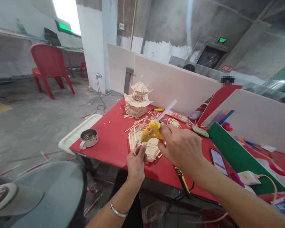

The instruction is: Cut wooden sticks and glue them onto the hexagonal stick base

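My right hand (184,147) is wrapped round a yellow hot glue gun (152,131), and a long translucent glue stick (166,110) pokes out of its back. Its nozzle points down at my left hand (137,163), whose thumb and fingers pinch a thin wooden stick (133,152), mostly hidden by them. Both hands are over a partly built frame of pale sticks (133,136) on the red table (109,134). Behind that frame stands a tiered stick pagoda (137,99) with flared roofs.
A metal cup (89,137) sits at the table's left edge. Loose sticks (174,122) and a yellow knife-like tool (158,109) lie behind the frame. To the right are a phone (218,161), a green board (242,158) and a yellow-black handled tool (182,182). White panels (171,82) stand along the back.
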Action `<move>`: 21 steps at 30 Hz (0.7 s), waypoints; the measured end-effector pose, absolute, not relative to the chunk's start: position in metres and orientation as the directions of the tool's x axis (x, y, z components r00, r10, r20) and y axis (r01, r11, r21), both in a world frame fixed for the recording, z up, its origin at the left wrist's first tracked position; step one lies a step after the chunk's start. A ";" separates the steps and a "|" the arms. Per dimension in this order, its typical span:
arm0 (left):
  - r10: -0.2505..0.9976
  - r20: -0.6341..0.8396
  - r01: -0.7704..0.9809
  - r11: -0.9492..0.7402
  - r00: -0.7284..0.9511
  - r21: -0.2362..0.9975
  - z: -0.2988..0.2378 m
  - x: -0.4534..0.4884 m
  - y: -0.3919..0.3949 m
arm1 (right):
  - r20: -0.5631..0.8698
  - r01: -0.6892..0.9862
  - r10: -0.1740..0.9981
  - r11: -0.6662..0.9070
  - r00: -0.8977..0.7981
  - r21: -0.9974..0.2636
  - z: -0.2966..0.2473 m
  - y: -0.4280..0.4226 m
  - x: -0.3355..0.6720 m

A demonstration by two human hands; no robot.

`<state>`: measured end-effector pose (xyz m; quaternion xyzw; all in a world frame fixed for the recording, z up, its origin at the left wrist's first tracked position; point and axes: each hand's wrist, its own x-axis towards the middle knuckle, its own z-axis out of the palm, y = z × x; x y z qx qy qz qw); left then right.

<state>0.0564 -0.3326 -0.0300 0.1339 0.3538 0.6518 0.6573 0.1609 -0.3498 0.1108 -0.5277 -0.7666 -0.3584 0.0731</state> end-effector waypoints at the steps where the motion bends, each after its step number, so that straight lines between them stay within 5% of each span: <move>1: 0.951 -0.295 -0.766 0.118 -0.097 0.631 -0.030 0.056 -0.332 | 0.493 0.862 0.752 0.197 -0.438 0.467 0.109 -0.349 0.160; 21: 0.952 -0.293 -0.764 0.120 -0.094 0.634 -0.033 0.058 -0.330 | 0.554 0.822 0.634 0.256 -0.540 0.508 0.084 -0.343 0.164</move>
